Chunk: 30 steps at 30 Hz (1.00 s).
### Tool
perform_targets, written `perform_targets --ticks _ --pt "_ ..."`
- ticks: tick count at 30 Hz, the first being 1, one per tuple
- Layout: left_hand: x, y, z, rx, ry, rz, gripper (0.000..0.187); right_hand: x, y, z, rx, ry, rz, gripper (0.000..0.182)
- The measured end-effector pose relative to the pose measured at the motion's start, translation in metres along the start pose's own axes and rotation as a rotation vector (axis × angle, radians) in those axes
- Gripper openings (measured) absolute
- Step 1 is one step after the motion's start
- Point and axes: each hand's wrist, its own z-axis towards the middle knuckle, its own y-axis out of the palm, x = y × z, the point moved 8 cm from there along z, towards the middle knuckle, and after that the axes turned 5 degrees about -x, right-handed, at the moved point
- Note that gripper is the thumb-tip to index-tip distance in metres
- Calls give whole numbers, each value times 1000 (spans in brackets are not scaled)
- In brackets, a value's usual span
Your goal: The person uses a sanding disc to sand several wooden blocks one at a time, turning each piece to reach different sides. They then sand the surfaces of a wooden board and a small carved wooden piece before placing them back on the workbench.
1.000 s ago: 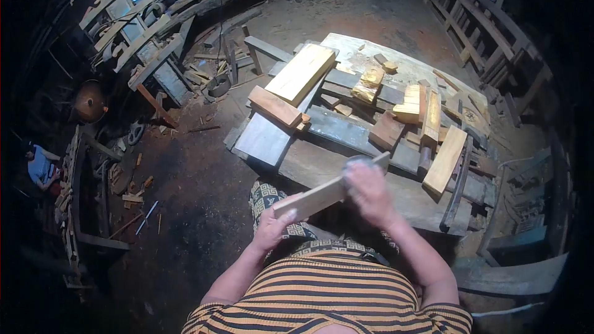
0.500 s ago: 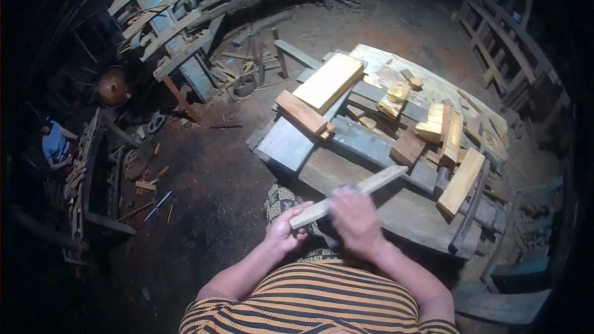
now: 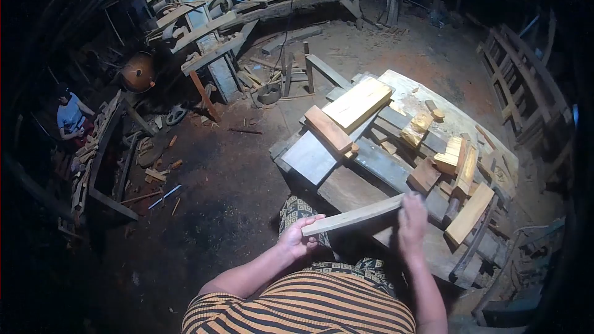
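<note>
My left hand [image 3: 298,239] is closed around the near end of a pale wooden strip [image 3: 356,218], its thumb on top. The strip slants up to the right, above my lap and the front edge of the workbench [image 3: 346,187]. At the strip's far end is my right hand [image 3: 413,226], its fingers bent against the wood and blurred by motion. A small greyish patch shows at those fingers; I cannot make out what it is.
On the bench lie a thick pale wood block [image 3: 359,104], a reddish block [image 3: 328,128], a light block [image 3: 470,213] and a dark bar [image 3: 475,241]. A wooden rack [image 3: 523,77] stands at right. Two people, one at left [image 3: 71,114], are at other benches.
My right hand has slid along the strip from its middle to its far end. The strip lies flatter and further right in view. The whole scene has shifted right and down.
</note>
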Motion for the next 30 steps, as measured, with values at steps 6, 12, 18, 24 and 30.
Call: perform_targets --ticks 6,12,18,24,30 --pt "40 28 -8 183 495 612 21 -137 29 -31 -428 -500 309 32" --pt "43 22 -2 150 505 647 22 31 39 -8 -237 17 43 34" --pt "16 32 5 18 306 138 56 -49 48 -4 -300 -119 100 29" --pt "9 31 9 -40 243 41 68 -154 78 -18 -573 -530 388 37" --pt "4 24 10 -70 197 19 51 9 78 22 -359 -27 -43 35"
